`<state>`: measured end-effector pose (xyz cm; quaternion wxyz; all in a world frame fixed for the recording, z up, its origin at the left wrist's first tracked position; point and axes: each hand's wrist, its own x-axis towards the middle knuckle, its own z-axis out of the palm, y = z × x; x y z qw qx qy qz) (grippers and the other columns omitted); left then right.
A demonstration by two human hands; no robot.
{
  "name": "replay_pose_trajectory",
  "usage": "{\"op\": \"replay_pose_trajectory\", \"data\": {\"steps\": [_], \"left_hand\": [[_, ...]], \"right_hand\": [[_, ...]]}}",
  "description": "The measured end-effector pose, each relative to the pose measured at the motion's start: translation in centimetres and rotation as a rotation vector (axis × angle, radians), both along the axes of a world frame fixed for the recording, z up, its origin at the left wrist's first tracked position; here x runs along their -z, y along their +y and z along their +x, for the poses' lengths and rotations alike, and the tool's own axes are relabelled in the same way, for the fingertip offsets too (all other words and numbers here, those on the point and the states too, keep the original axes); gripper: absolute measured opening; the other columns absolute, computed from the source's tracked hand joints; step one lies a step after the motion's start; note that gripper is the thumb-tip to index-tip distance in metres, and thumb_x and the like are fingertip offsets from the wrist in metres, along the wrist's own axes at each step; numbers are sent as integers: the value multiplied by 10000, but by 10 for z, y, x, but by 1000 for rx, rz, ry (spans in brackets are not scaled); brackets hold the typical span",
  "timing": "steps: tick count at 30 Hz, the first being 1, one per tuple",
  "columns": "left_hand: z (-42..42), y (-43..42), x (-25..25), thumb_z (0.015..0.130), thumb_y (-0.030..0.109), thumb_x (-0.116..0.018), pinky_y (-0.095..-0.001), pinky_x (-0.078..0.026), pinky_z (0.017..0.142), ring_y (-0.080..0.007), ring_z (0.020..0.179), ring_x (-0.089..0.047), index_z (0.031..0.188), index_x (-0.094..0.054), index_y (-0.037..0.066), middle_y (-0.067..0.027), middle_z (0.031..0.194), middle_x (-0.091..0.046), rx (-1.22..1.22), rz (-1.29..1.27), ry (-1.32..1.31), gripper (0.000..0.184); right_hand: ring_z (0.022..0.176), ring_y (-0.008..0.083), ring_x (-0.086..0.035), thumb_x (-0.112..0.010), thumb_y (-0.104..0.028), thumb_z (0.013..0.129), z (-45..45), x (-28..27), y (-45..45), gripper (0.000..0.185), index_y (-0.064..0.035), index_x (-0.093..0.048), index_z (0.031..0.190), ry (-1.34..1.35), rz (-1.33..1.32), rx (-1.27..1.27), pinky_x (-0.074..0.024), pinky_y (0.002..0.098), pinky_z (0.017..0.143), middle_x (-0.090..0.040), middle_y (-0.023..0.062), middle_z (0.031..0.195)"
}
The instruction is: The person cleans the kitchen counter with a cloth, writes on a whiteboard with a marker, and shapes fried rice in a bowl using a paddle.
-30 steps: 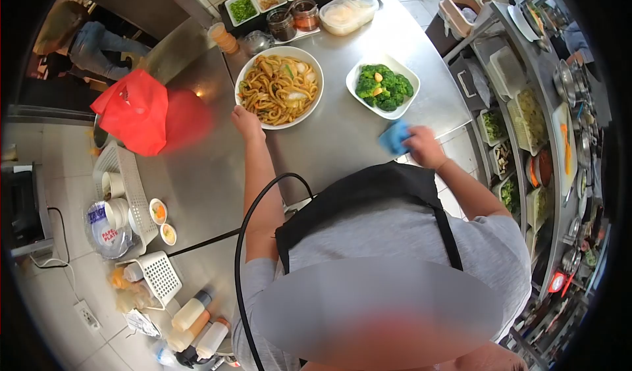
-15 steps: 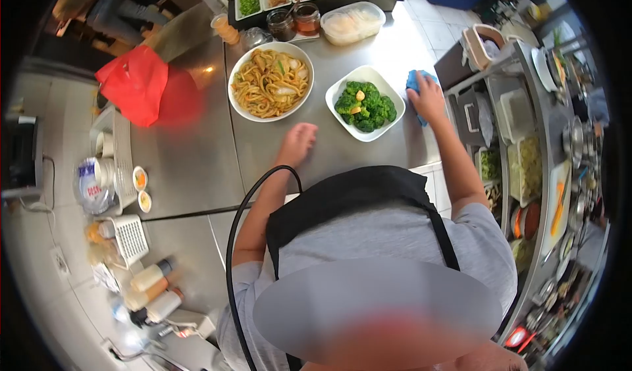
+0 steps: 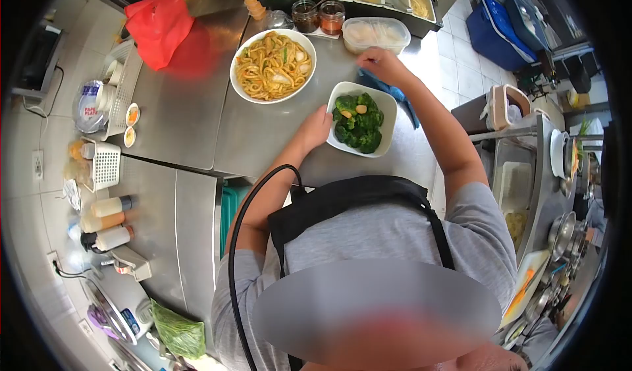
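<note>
A white square bowl point(image 3: 390, 129) of broccoli point(image 3: 359, 122) with a few pale pieces on top stands on the steel counter. My left hand point(image 3: 316, 129) grips its left rim, fingertips at the edge. Beyond the bowl's far side, my right hand point(image 3: 383, 66) is closed with bent fingers over the end of a blue cloth point(image 3: 403, 101); the cloth trails along under my forearm. The grip itself is partly hidden. Left of the broccoli sits a round white bowl point(image 3: 236, 86) of sauced noodles point(image 3: 273, 65), touched by neither hand.
Near my right hand is a clear plastic container point(image 3: 375, 36). Two jars point(image 3: 331, 17) and a topping rack point(image 3: 352, 2) stand at the back. A red bag point(image 3: 158, 32), a white basket point(image 3: 104, 165) and sauce bottles point(image 3: 108, 223) line the left. Shelving point(image 3: 523, 167) is at right.
My left hand has moved from the bare counter onto the broccoli bowl, which sits closer to me. My right hand and the blue cloth have shifted left and away. The view has turned.
</note>
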<state>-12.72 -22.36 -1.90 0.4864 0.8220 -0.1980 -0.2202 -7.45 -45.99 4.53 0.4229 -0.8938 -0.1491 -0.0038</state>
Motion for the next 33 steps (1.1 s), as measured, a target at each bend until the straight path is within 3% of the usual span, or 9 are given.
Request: {"op": "replay_pose_trajectory", "data": {"steps": [3,6,9,12,18,21,24,27,33], "left_hand": [[2,-4,-12,829,176,-343,-422,-389,755,-395,847,-508,957,-478,-31,-261,870,-539,25,47,-76,279],[3,-5,-20,830,175,-339,-422,-386,760,-392,857,-506,960,-487,-29,-265,880,-536,38,60,-75,283],[1,-3,-23,829,172,-341,-425,-386,762,-394,855,-505,972,-482,-27,-267,878,-534,37,69,-62,283],[4,0,-14,828,171,-346,-433,-384,759,-394,851,-504,967,-478,-25,-268,870,-534,49,94,-92,274],[-8,-3,-17,829,168,-335,-451,-378,749,-399,840,-500,932,-472,-21,-266,852,-535,4,197,-113,255],[-8,-4,-12,824,161,-335,-450,-380,748,-406,837,-498,914,-470,-28,-270,841,-532,-12,162,-112,249],[-9,-3,-23,819,159,-337,-449,-379,752,-412,837,-495,911,-464,-41,-272,840,-530,4,92,-136,254],[-17,-6,-17,817,155,-329,-449,-376,758,-417,841,-493,900,-474,-44,-272,852,-529,-102,171,-125,260],[-23,6,6,816,254,-381,-441,-393,726,-405,822,-510,894,-503,-16,-254,856,-539,-61,200,-2,306]], "right_hand": [[757,201,-548,-575,-132,715,12,8,28,105,-37,-594,756,118,138,-193,-431,299,693,-555,82,828],[785,227,-547,-573,-114,700,7,1,42,123,-57,-587,809,102,-144,-520,-429,321,706,-553,82,829],[804,262,-525,-569,-70,675,4,7,45,163,-71,-564,837,-23,-451,-520,-416,339,718,-546,90,822],[828,287,-520,-543,-72,676,-1,6,51,201,-91,-543,876,55,-508,-370,-415,363,714,-540,104,873],[789,284,-557,-534,-170,694,6,-3,23,177,-128,-604,850,118,-628,-199,-441,374,692,-592,104,824],[761,280,-563,-537,-199,691,8,-4,28,162,-124,-619,809,156,-453,-64,-448,380,670,-600,97,778],[735,274,-565,-538,-197,686,3,22,54,159,-121,-620,800,14,-490,-285,-449,378,661,-601,93,771],[692,260,-567,-545,-182,675,-3,20,47,144,-69,-612,733,-39,-434,-224,-444,357,627,-593,99,704],[654,257,-564,-557,-171,630,5,5,4,160,-36,-604,702,298,-524,-300,-433,352,599,-585,112,671]]}}
